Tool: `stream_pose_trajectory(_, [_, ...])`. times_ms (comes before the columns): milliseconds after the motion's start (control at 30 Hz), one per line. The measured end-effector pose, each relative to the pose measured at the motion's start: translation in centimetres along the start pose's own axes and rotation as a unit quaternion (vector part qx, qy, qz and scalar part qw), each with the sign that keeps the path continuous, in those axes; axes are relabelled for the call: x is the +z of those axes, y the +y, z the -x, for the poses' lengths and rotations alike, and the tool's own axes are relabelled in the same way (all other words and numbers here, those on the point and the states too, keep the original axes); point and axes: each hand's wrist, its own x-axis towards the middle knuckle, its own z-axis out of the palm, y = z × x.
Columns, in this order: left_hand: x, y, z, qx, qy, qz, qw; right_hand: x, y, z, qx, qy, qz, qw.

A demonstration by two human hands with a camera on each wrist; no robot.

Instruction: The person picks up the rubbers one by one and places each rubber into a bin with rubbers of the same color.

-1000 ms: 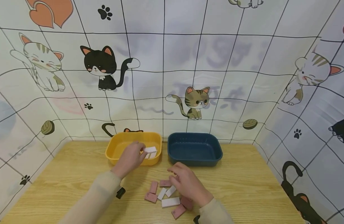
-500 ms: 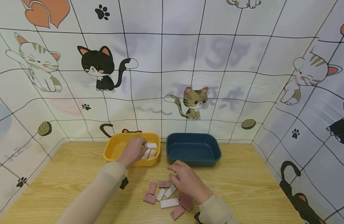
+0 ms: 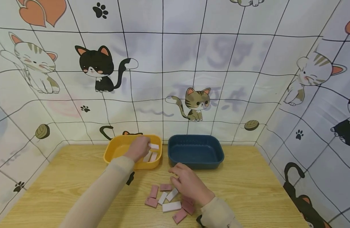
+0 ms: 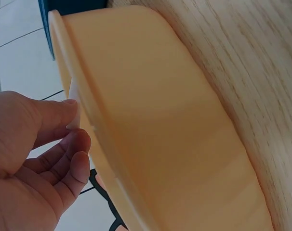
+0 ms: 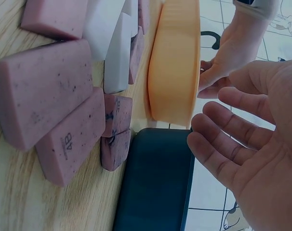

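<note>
My left hand [image 3: 139, 148] pinches a white eraser [image 3: 153, 146] over the yellow tray [image 3: 117, 153], its long axis level. My right hand [image 3: 187, 183], fingers relaxed and holding nothing, hovers over the loose erasers [image 3: 166, 199] nearer me than that tray.

Left hand [image 3: 139, 148] stretched forward, fingers curled in a pinch, right hand [image 3: 187, 183] lowered, fingers relaxed

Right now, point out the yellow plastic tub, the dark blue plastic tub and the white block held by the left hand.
yellow plastic tub [image 3: 113, 155]: head view, left rim.
dark blue plastic tub [image 3: 217, 151]: head view, right rim.
white block [image 3: 154, 146]: head view, exposed end.
</note>
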Motion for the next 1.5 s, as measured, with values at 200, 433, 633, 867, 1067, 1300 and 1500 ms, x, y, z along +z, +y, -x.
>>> stream_pose_trajectory(200, [0.7, -0.5, -1.2, -0.031, -0.033, 0.004, 0.9990, 0.3, 0.2, 0.0, 0.006, -0.006, 0.003, 1.0000])
stream_pose_trajectory(433, [1.5, -1.4, -2.2, -0.048, -0.053, -0.015, 0.9973, 0.5, 0.3, -0.2, 0.006, -0.014, 0.007, 0.9999])
stream_pose_trajectory(633, [1.8, -1.3, -2.3, -0.051, -0.066, -0.020, 0.9963, 0.6, 0.3, -0.1, 0.000, -0.011, 0.011, 0.9999])
stream_pose_trajectory(867, [2.2, -1.2, -2.6, -0.051, -0.065, -0.023, 0.9963, 0.7, 0.7, 0.0, -0.003, -0.008, 0.012, 0.9999])
stream_pose_trajectory(1067, [2.3, -1.5, -2.6, -0.053, -0.083, -0.026, 0.9948, 0.8, 0.7, 0.1, 0.001, -0.012, 0.013, 0.9998])
stream_pose_trajectory(1300, [1.5, -1.4, -1.9, -0.065, -0.107, 0.008, 0.9921, 0.7, 0.7, 0.2, -0.007, 0.005, 0.014, 0.9999])
stream_pose_trajectory(1500, [0.8, -0.9, -1.6, -0.073, -0.110, 0.047, 0.9901, 0.6, 0.7, 0.2, 0.003, -0.002, 0.005, 1.0000])
